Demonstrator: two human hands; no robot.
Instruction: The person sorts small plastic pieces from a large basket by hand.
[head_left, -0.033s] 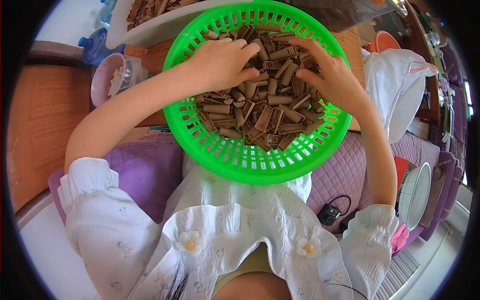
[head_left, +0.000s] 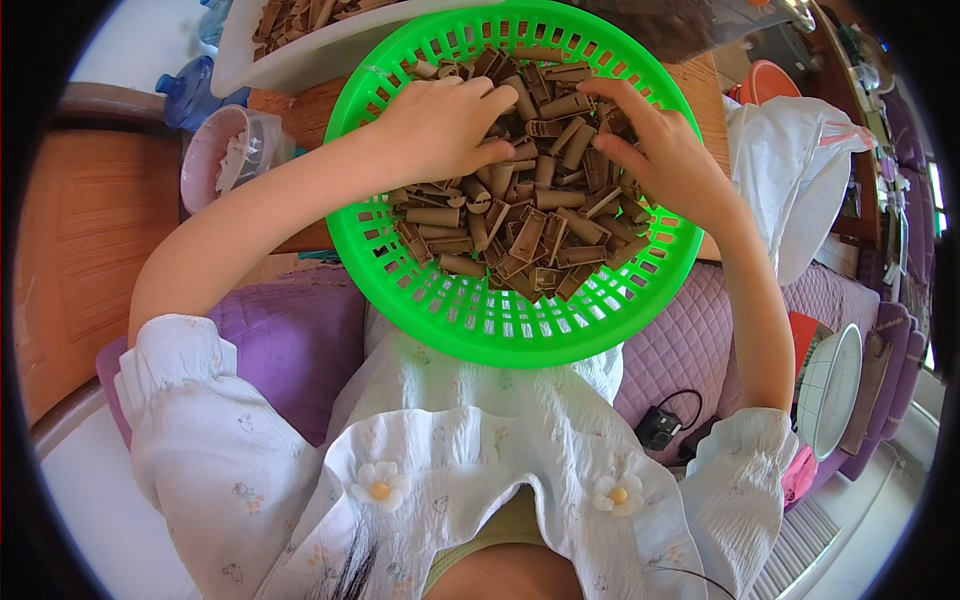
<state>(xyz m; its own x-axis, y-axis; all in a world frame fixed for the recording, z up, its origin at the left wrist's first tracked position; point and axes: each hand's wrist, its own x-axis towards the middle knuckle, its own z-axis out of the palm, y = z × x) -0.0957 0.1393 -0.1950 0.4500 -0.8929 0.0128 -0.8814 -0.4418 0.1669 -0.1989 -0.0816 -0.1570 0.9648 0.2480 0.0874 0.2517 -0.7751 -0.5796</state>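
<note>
A round green plastic basket (head_left: 530, 347) with slotted sides holds a heap of small brown plastic pieces (head_left: 530, 232), some like half-tubes, others like open channels. Over the heap's left side lies my left hand (head_left: 440, 125), its thumb and index finger apart and the other fingers curled out of sight. On the right side of the heap my right hand (head_left: 665, 150) has its thumb and index finger spread; its remaining fingers are partly hidden. Both hands touch or hover just over the pieces, and neither visibly grips one.
Beyond the basket stands a white tub (head_left: 300, 70) with more brown pieces. A pink bin (head_left: 207, 150) with a clear liner is at the left, by a blue water bottle (head_left: 190, 92). At right are a white plastic bag (head_left: 790, 170), a quilted sofa (head_left: 665, 370) and a black adapter (head_left: 658, 428).
</note>
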